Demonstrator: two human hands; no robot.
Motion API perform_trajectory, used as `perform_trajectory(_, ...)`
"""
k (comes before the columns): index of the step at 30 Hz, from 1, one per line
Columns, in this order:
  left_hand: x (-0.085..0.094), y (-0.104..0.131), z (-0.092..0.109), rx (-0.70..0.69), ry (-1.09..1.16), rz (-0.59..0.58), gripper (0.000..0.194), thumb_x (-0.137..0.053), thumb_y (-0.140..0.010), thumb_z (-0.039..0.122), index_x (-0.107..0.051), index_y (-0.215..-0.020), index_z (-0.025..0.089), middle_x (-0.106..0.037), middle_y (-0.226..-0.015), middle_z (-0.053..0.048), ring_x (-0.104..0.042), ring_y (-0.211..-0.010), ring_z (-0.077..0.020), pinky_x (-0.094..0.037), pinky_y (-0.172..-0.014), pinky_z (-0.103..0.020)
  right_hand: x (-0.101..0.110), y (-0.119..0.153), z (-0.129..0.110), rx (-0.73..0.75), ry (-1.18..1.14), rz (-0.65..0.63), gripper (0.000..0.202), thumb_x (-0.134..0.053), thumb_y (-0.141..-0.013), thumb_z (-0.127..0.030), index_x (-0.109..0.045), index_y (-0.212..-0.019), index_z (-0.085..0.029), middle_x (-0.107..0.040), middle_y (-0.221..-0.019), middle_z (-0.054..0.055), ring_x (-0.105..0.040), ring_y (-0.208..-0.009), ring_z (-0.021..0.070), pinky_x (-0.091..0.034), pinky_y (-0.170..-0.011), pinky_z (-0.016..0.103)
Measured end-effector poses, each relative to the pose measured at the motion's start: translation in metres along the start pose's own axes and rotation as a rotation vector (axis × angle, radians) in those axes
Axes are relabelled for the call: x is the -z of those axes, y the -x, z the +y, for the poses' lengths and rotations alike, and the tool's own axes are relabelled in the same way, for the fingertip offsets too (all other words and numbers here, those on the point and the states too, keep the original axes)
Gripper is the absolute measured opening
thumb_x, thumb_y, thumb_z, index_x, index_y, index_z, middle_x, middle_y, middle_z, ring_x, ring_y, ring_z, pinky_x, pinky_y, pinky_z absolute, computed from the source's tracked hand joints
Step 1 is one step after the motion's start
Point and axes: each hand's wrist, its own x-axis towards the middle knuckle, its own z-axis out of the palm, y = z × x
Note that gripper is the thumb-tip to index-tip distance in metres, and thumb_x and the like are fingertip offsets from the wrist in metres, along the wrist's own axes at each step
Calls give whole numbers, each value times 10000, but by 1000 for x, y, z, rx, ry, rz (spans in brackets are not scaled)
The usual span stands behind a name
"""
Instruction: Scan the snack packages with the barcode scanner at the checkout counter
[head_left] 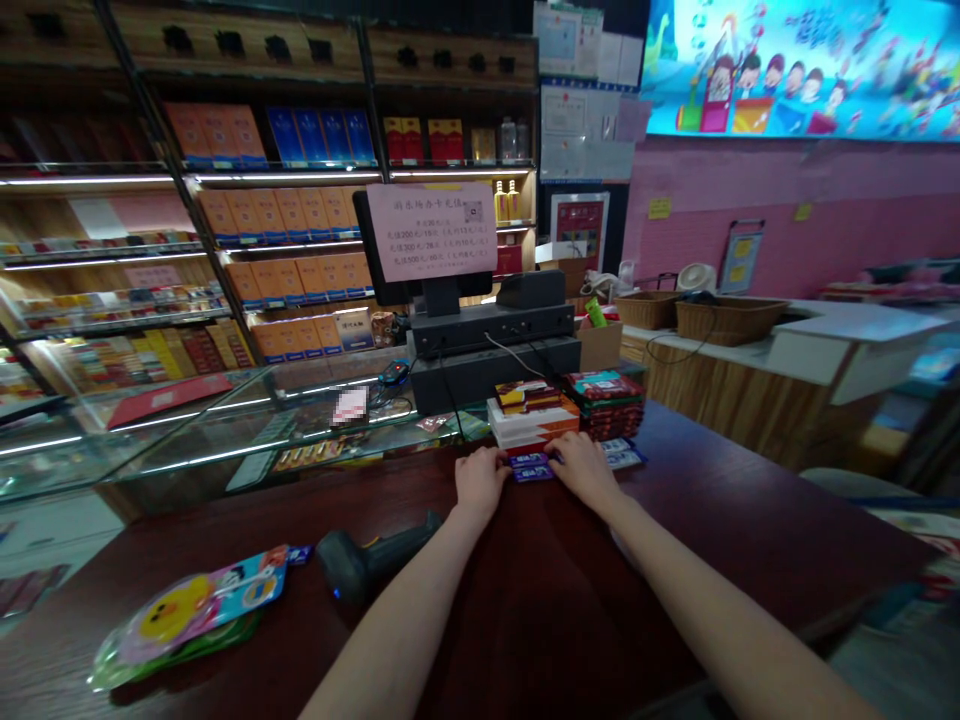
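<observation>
Two small purple packets [531, 472] lie flat on the dark wooden counter [555, 600], one behind the other. My left hand [480, 482] grips their left end with curled fingers, and my right hand [585, 470] pinches the right end. Just behind them sits a stack of white and orange boxes [529, 425] with yellow-brown packets [523, 396] on top. To the right of that stands a pile of dark red packets [606, 405]. Flat blue-and-white packs [622, 454] lie beside my right hand.
Left of my forearm lies a barcode scanner [367, 560], near a carded toy with a yellow duck [180, 610]. A cash-register screen [431, 240] stands behind the stacks, with a glass display case [247, 420] to its left. Wicker baskets [724, 320] sit on another counter.
</observation>
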Motion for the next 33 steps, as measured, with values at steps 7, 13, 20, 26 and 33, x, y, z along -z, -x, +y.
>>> perform_trajectory(7,22,13,-7,-9,-20,9,241,-649,-877,278,-702,-1112,268,-751,-1072,-13,-676,-1030,-193,-435,-933,-318,6,9,-12,48,-36,32,230,-585,-906,-206,-700,-1103,-240,-694,-1155,91,-569,-1109,268,-402,-846,364)
perform_trajectory(13,41,25,-26,-18,-54,29,218,-619,-899,268,-705,-1099,280,-745,-1139,-15,-656,-1102,-202,-401,-1002,-342,4,13,-37,116,-104,1,286,-558,-906,-183,-684,-1157,-236,-706,-1215,80,-588,-1130,261,-418,-873,364)
perform_trajectory(20,75,42,-60,-12,-69,103,193,-600,-919,259,-708,-1073,303,-752,-1129,18,-642,-1119,-193,-356,-1044,-346,-3,9,-79,223,-168,4,287,-548,-904,-176,-692,-1145,-236,-714,-1195,71,-598,-1152,266,-430,-911,377)
perform_trajectory(26,105,62,-102,51,-84,147,201,-581,-932,267,-710,-1081,304,-747,-1144,11,-644,-1107,-192,-368,-1039,-334,-4,4,-121,326,-233,-17,272,-535,-912,-190,-696,-1127,-235,-724,-1157,67,-603,-1121,252,-422,-929,371)
perform_trajectory(33,132,87,-155,141,-117,164,219,-560,-934,257,-711,-1080,316,-753,-1131,32,-647,-1118,-178,-374,-1057,-315,-8,3,-169,420,-294,-42,255,-540,-924,-191,-691,-1122,-248,-726,-1167,55,-599,-1118,240,-420,-907,360)
